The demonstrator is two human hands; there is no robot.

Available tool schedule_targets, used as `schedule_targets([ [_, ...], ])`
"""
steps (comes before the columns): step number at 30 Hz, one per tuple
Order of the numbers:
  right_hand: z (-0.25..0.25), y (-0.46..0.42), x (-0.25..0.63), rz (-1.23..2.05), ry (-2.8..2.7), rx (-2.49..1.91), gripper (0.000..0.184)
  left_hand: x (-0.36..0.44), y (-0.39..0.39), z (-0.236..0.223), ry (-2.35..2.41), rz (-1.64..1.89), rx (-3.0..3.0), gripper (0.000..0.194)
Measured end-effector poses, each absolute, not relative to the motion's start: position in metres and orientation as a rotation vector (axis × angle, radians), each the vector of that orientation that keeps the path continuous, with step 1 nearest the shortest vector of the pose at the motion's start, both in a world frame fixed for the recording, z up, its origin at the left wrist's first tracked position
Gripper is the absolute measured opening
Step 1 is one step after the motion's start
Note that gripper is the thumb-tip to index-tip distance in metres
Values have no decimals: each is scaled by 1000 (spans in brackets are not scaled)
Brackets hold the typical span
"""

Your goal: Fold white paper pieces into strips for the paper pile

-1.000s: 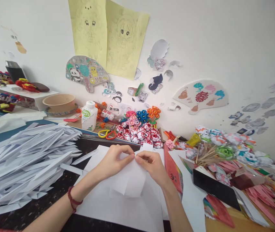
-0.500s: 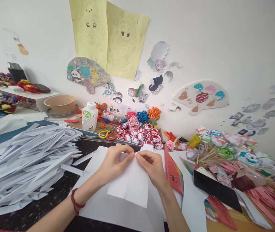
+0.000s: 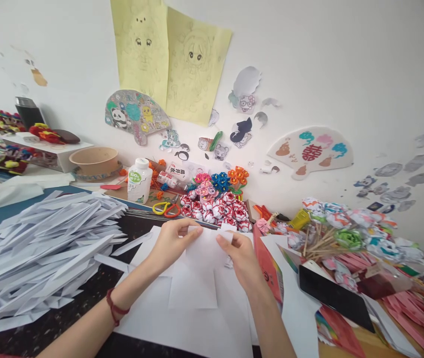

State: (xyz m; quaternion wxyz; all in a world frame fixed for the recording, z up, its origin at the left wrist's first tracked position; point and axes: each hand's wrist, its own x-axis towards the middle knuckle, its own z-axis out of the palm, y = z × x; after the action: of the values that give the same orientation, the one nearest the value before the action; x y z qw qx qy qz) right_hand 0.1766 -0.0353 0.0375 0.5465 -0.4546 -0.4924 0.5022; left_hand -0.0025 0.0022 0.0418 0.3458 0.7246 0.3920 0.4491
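Note:
Between my hands a small piece of white paper (image 3: 206,248) is held up by its top corners. My left hand (image 3: 174,243) pinches its upper left side with thumb and fingers. On the opposite side, my right hand (image 3: 238,256) grips the upper right, thumb in front and fingers behind. Just below lies another white paper piece (image 3: 193,293), flat on large white sheets (image 3: 152,318); whether it joins the held one I cannot tell. A heap of folded white paper strips (image 3: 47,248) lies left of my left hand.
Behind my hands are red-and-white paper flowers (image 3: 230,209), scissors (image 3: 167,208) and a white bottle (image 3: 139,181). At right lie a black phone (image 3: 334,297), a red packet (image 3: 266,263), wooden sticks (image 3: 325,236) and pink strips (image 3: 407,313). A wall with drawings rises behind.
My hands have moved apart from a close pinch and now hold the paper by both upper sides. The held piece has lifted, and another paper shows below it.

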Motion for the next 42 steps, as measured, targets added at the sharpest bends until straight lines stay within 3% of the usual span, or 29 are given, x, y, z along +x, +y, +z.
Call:
schedule_targets([
  [26, 29, -33, 171, 1214, -1038, -921, 18, -1, 2, 36, 864, 1148, 1359, 29],
  [42, 31, -32, 172, 1133, -1116, -1001, 25, 4, -2, 38, 804, 1163, 1246, 30],
])
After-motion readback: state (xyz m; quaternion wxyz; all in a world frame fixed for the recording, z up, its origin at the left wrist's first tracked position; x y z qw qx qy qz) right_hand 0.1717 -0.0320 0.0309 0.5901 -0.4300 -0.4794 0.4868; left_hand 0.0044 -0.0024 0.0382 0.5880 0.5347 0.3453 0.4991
